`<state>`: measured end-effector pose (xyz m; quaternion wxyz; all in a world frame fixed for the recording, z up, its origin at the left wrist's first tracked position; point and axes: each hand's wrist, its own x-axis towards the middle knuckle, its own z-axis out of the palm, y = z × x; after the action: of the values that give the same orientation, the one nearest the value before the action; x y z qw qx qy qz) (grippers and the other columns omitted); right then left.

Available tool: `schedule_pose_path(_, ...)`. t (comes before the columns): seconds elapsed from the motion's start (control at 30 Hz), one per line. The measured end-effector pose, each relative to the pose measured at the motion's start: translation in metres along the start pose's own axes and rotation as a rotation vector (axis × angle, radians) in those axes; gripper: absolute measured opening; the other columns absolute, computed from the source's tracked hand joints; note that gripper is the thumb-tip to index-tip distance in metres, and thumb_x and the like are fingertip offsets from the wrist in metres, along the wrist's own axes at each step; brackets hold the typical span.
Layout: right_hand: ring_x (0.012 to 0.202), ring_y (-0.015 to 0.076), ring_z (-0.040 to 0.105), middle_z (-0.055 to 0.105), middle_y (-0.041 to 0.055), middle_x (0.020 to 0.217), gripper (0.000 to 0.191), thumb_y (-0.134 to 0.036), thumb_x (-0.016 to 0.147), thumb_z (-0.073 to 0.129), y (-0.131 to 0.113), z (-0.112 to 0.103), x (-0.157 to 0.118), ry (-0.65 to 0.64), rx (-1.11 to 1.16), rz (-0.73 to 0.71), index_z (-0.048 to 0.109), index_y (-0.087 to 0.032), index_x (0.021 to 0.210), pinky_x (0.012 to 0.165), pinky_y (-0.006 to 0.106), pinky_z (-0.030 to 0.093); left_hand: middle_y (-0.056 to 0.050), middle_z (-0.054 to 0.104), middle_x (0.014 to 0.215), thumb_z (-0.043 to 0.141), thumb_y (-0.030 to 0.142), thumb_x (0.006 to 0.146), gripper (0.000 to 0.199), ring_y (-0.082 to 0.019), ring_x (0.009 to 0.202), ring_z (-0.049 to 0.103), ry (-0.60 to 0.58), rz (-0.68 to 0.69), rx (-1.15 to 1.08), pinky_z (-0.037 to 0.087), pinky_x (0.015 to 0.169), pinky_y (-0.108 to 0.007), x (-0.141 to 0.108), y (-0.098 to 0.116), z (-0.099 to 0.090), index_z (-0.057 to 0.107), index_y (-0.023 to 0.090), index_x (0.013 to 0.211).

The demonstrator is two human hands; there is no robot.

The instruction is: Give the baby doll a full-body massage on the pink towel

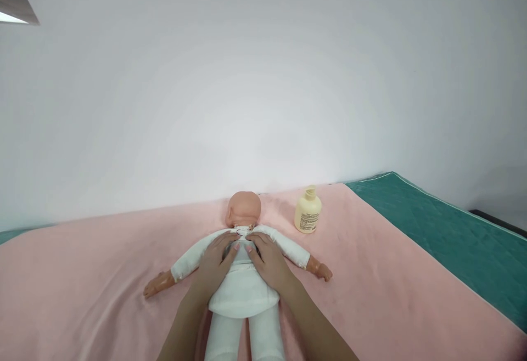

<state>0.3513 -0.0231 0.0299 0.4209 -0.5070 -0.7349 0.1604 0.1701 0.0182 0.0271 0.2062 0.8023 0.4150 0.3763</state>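
A baby doll (pixel 242 289) with a white cloth body lies stretched out, its bald head (pixel 246 207) at the far end and its arms spread to both sides. The back of the head seems to face up. On the left of the doll's upper torso rests my left hand (pixel 218 254), laid flat with the fingers extended. My right hand (pixel 265 254) lies flat on the other side, mirroring it, thumbs close together near the middle. Both palms touch the cloth and grip nothing. Beyond the doll's right-side arm stands a pale yellow pump bottle (pixel 308 211), upright, with printed text.
A pink blanket (pixel 370 284) lies under the doll and the bottle, with creases at the left. Green quilted cloth (pixel 432 235) shows along the right side. A white wall (pixel 263 86) rises directly behind. A dark edge (pixel 498 223) is at the far right.
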Motion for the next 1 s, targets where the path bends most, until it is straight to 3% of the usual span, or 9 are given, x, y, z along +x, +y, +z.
schedule_pose_path(0.2,0.129,0.0234,0.042,0.051,0.0098,0.138,0.039,-0.037,0.098,0.042,0.002,0.000,-0.002,-0.001,-0.008,-0.027,0.050,-0.019,0.132,0.109,0.044,0.034,-0.009,0.063,0.125,0.043,0.039,0.092,0.034,-0.024,0.121,0.053,0.022,0.009,0.013,0.037,0.107,-0.048,0.000,0.001,0.001,0.061,0.020,0.115)
schedule_pose_path(0.5,0.131,0.0237,0.041,0.049,0.0098,0.140,0.042,-0.039,0.099,0.040,0.002,0.001,-0.003,-0.022,0.007,-0.018,0.048,-0.020,0.135,0.111,0.046,0.032,-0.008,0.064,0.124,0.045,0.038,0.091,0.032,-0.024,0.121,0.053,0.019,0.024,0.003,0.038,0.107,-0.046,0.000,0.000,0.002,0.063,0.021,0.112)
schedule_pose_path(0.63,0.134,0.0235,0.037,0.042,0.0101,0.145,0.045,-0.041,0.099,0.040,-0.005,-0.011,-0.007,-0.047,0.059,0.000,0.045,-0.019,0.138,0.112,0.045,0.030,-0.008,0.061,0.129,0.045,0.037,0.091,0.035,-0.023,0.124,0.051,0.011,-0.004,-0.025,0.036,0.108,-0.045,0.000,0.002,0.000,0.061,0.020,0.118)
schedule_pose_path(0.73,0.129,0.0237,0.041,0.048,0.0084,0.139,0.040,-0.040,0.098,0.043,-0.015,-0.030,-0.011,-0.021,0.119,0.028,0.051,-0.023,0.133,0.110,0.044,0.033,-0.008,0.061,0.128,0.048,0.037,0.090,0.036,-0.024,0.124,0.050,-0.003,-0.060,-0.031,0.036,0.107,-0.043,-0.001,0.017,-0.016,0.062,0.019,0.117)
schedule_pose_path(0.8,0.114,0.0229,0.053,0.059,0.0066,0.123,0.030,-0.038,0.097,0.045,-0.023,-0.046,-0.013,-0.089,0.167,0.039,0.063,-0.025,0.118,0.099,0.041,0.043,-0.007,0.065,0.121,0.048,0.041,0.090,0.033,-0.026,0.119,0.053,-0.087,-0.117,-0.038,0.040,0.103,-0.042,-0.003,0.033,-0.034,0.068,0.022,0.109)
schedule_pose_path(0.87,0.094,0.0201,0.060,0.064,0.0037,0.103,0.024,-0.034,0.095,0.049,-0.030,-0.060,-0.015,-0.274,0.208,0.027,0.071,-0.026,0.100,0.082,0.033,0.050,-0.003,0.070,0.111,0.048,0.045,0.090,0.032,-0.025,0.109,0.059,-0.349,-0.157,-0.115,0.046,0.095,-0.038,-0.008,0.051,-0.054,0.072,0.027,0.101)
schedule_pose_path(0.93,0.081,0.0171,0.061,0.063,0.0012,0.090,0.019,-0.029,0.091,0.056,-0.035,-0.068,-0.018,-0.458,0.229,0.012,0.074,-0.027,0.090,0.072,0.028,0.050,0.001,0.072,0.105,0.052,0.046,0.089,0.028,-0.022,0.103,0.062,-0.500,-0.142,-0.148,0.045,0.094,-0.034,-0.013,0.067,-0.070,0.074,0.031,0.093)
schedule_pose_path(1.0,0.080,0.0160,0.062,0.063,0.0005,0.088,0.015,-0.025,0.087,0.061,-0.038,-0.071,-0.020,-0.545,0.229,-0.001,0.076,-0.027,0.087,0.071,0.025,0.048,0.003,0.072,0.101,0.053,0.045,0.088,0.025,-0.020,0.099,0.064,-0.635,-0.096,-0.144,0.044,0.094,-0.031,-0.018,0.077,-0.077,0.075,0.032,0.088)
